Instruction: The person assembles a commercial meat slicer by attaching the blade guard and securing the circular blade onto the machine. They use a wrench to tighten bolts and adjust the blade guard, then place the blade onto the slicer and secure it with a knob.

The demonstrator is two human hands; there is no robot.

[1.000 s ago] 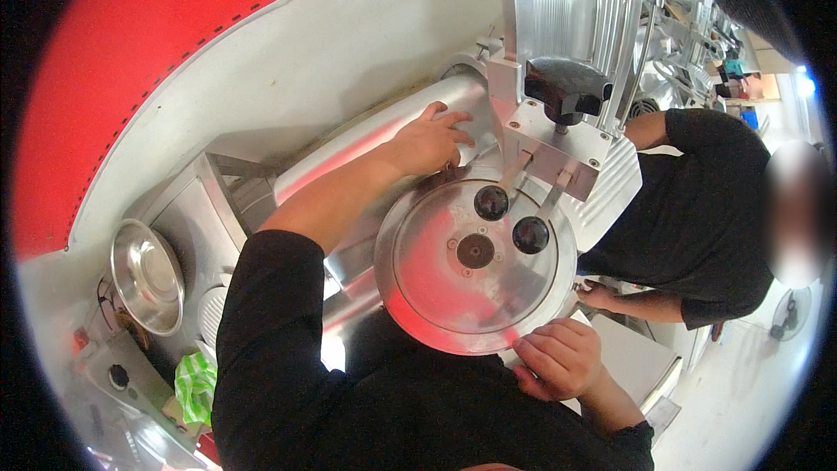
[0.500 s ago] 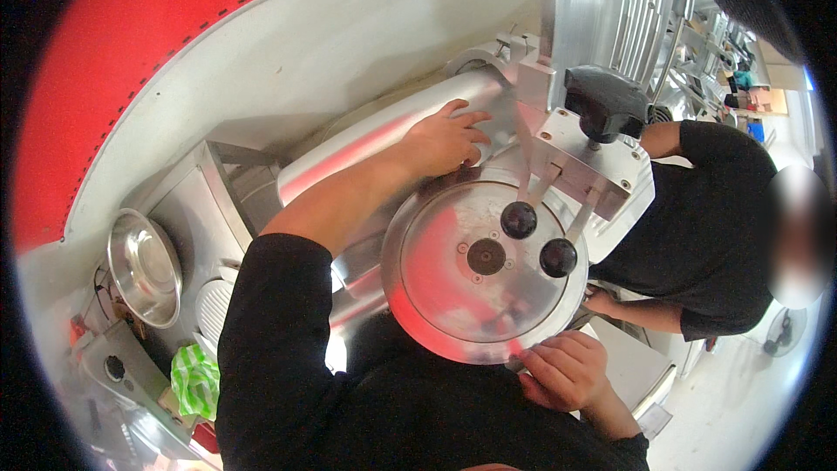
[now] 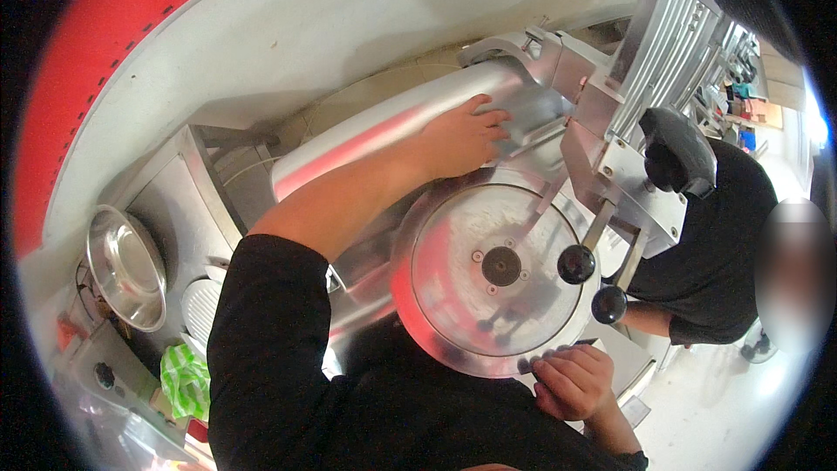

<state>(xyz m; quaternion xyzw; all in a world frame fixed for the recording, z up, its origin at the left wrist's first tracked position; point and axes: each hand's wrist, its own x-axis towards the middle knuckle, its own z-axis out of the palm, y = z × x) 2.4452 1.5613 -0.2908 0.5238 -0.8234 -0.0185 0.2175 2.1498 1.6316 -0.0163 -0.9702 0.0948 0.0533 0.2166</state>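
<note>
A metal slicer stands before me, its round blade disc (image 3: 453,296) facing up toward me. My left hand (image 3: 464,135) lies over the slicer's rounded metal housing (image 3: 349,141) beyond the disc, fingers spread, holding nothing. At the disc's near right edge, my right hand (image 3: 575,381) is closed with its fingers curled. A small dark piece shows by its fingertips, but I cannot make out what it is. Right of the disc is the slicer's carriage (image 3: 641,187), with a large black handle (image 3: 680,155) and two round black knobs (image 3: 576,263) on metal arms.
To the left, a steel bowl (image 3: 131,266) and a green-and-white checked cloth (image 3: 185,381) lie by a steel surface (image 3: 179,196). Another person in a black shirt (image 3: 728,235) is close behind the carriage. A white wall (image 3: 349,26) rises beyond the slicer.
The carriage with its handle and knobs has shifted right relative to the disc. My left hand has slid slightly right along the housing. My right hand stays by the disc's edge. The view has shifted somewhat.
</note>
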